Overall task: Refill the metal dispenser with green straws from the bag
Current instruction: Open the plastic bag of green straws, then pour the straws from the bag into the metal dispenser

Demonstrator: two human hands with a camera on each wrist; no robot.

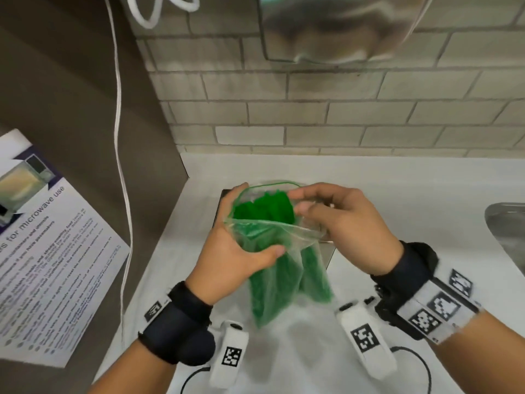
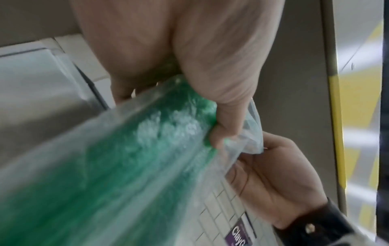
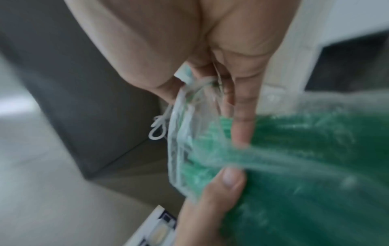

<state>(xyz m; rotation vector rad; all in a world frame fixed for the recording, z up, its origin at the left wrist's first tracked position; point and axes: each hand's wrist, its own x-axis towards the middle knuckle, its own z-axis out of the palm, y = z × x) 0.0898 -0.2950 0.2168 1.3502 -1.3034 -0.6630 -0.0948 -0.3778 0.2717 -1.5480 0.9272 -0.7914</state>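
Note:
A clear zip bag (image 1: 284, 274) full of green straws (image 1: 264, 209) is held upright over the white counter, its mouth open. My left hand (image 1: 241, 237) grips the bag's left side, thumb pressed across its front. My right hand (image 1: 309, 203) pinches the right rim of the mouth. The metal dispenser (image 1: 328, 251) stands right behind the bag, mostly hidden by it. In the left wrist view my thumb (image 2: 227, 124) curls over the bag (image 2: 126, 158). In the right wrist view my fingers (image 3: 242, 124) clamp the bag rim (image 3: 181, 133).
A steel sink (image 1: 505, 231) lies at the right edge of the counter (image 1: 397, 200). A grey panel with a microwave poster (image 1: 42, 251) and a hanging white cable (image 1: 122, 166) stands on the left. A tiled wall with a shiny metal fixture (image 1: 326, 29) rises behind.

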